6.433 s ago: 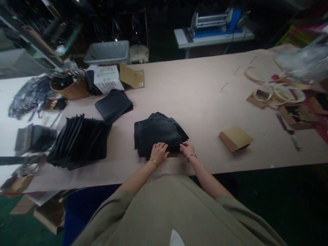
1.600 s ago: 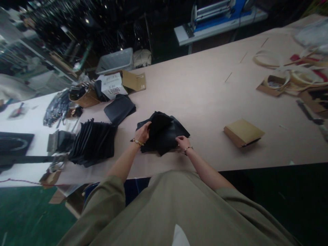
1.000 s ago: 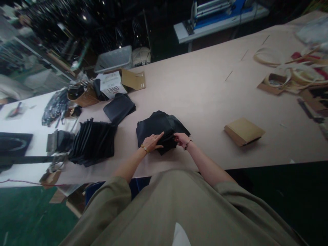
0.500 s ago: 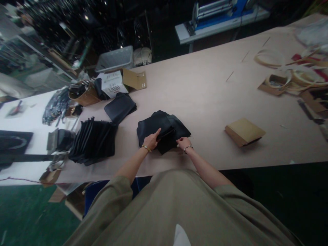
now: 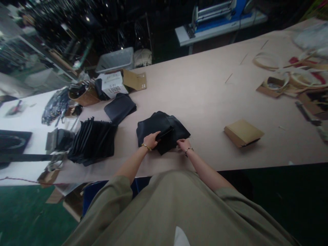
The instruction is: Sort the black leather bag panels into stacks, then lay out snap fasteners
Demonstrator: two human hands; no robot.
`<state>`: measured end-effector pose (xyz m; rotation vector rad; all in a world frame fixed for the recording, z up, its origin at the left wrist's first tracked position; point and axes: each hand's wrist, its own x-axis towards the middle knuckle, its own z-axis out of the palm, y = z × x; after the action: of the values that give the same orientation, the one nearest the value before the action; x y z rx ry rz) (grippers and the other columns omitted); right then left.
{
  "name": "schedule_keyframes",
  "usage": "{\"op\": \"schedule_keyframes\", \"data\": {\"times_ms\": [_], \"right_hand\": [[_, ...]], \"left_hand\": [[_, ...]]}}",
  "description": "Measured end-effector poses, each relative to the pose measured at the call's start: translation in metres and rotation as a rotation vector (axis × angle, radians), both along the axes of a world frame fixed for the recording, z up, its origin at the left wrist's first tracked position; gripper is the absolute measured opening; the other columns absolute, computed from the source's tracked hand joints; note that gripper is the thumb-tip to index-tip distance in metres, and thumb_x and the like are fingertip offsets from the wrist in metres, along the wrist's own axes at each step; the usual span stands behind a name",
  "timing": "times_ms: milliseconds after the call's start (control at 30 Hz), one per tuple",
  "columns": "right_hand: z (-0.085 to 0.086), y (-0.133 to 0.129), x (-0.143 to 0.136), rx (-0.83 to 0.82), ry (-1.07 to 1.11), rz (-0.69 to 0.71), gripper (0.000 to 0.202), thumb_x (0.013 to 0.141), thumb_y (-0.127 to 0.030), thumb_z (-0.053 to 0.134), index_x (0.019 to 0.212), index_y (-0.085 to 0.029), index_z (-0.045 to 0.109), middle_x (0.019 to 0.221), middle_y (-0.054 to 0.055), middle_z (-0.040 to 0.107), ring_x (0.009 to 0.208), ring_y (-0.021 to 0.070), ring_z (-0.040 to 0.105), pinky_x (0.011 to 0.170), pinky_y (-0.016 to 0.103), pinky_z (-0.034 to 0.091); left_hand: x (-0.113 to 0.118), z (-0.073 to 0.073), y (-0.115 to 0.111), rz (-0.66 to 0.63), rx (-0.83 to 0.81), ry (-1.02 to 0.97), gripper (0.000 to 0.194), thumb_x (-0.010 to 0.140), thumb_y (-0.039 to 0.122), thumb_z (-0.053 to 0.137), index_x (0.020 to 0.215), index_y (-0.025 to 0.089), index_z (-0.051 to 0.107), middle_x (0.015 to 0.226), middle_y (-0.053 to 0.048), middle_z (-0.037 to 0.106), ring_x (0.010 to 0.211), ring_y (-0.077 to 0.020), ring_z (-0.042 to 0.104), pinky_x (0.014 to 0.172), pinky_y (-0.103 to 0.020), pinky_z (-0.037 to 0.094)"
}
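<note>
In front of my body lies a loose pile of black, leather-like sheets [image 5: 153, 123], its pieces fanned at different angles. At the near edge of the upper pieces, my left hand [image 5: 151, 140] is closed on that edge, the index finger lying along it. A lower black sheet [image 5: 179, 128] sticks out to the right beneath them. My right hand [image 5: 182, 144] pinches the near right edge of this sheet between thumb and fingers. The fingertips are partly hidden, so how many layers each hand holds cannot be seen.
To the left stand a thick stack of black pieces [image 5: 93, 141] and a smaller dark stack [image 5: 120, 106]. Behind them are an opened carton [image 5: 134, 80] and a brown box [image 5: 85, 97]. A cardboard-coloured packet [image 5: 243, 133] lies right. Strip coils [image 5: 271, 61] sit far right.
My left index finger, which was stretched over the top sheet, has drawn down to the near edge of the upper pieces. My right hand stays at the lower sheet's edge.
</note>
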<state>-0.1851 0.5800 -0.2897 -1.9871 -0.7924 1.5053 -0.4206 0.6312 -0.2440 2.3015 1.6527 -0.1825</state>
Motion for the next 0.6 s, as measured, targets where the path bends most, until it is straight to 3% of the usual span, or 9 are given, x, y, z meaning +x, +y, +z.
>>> {"op": "schedule_keyframes", "data": {"times_ms": [167,333,467,533,600], "right_hand": [[-0.007,-0.003,0.000,0.038,-0.110,0.087,0.005,0.072,-0.021,0.070,0.072,-0.016,0.068,0.071,0.005,0.066,0.069,0.0132,0.061,0.059,0.019,0.043],[0.011,0.025,-0.008,0.032,-0.088,0.134,0.010,0.069,-0.018,0.070,0.062,-0.015,0.064,0.061,0.004,0.060,0.062,0.0120,0.056,0.052,0.019,0.036],[0.023,0.045,-0.021,-0.016,0.066,0.119,0.018,0.079,-0.026,0.065,0.066,-0.013,0.060,0.062,0.005,0.060,0.051,0.0097,0.051,0.043,0.019,0.032],[0.024,0.044,-0.023,-0.024,0.119,0.091,0.020,0.084,-0.028,0.060,0.071,-0.013,0.059,0.067,0.006,0.062,0.051,0.0085,0.051,0.042,0.018,0.032],[0.020,0.033,-0.022,-0.028,0.119,0.060,0.020,0.089,-0.030,0.056,0.078,-0.013,0.060,0.071,0.005,0.064,0.052,0.0078,0.052,0.043,0.017,0.032]], "left_hand": [[0.000,0.001,0.000,-0.011,0.003,-0.024,0.055,0.091,0.041,0.057,0.144,0.032,0.048,0.127,-0.004,0.064,0.113,-0.0235,0.062,0.093,-0.035,0.051],[-0.001,-0.001,-0.002,-0.064,0.005,-0.039,0.057,0.090,0.048,0.060,0.142,0.030,0.050,0.134,-0.003,0.061,0.118,-0.0229,0.059,0.095,-0.034,0.051],[-0.003,-0.001,-0.003,-0.144,0.004,-0.058,0.079,0.077,0.065,0.068,0.144,0.028,0.048,0.137,-0.004,0.059,0.119,-0.0241,0.057,0.094,-0.034,0.051],[-0.003,-0.001,-0.004,-0.154,0.006,-0.051,0.079,0.078,0.061,0.070,0.145,0.026,0.046,0.137,-0.004,0.058,0.119,-0.0242,0.057,0.093,-0.035,0.051],[-0.002,0.000,-0.004,-0.140,0.008,-0.034,0.068,0.084,0.046,0.067,0.145,0.025,0.046,0.136,-0.005,0.059,0.120,-0.0232,0.057,0.095,-0.034,0.050]]}}
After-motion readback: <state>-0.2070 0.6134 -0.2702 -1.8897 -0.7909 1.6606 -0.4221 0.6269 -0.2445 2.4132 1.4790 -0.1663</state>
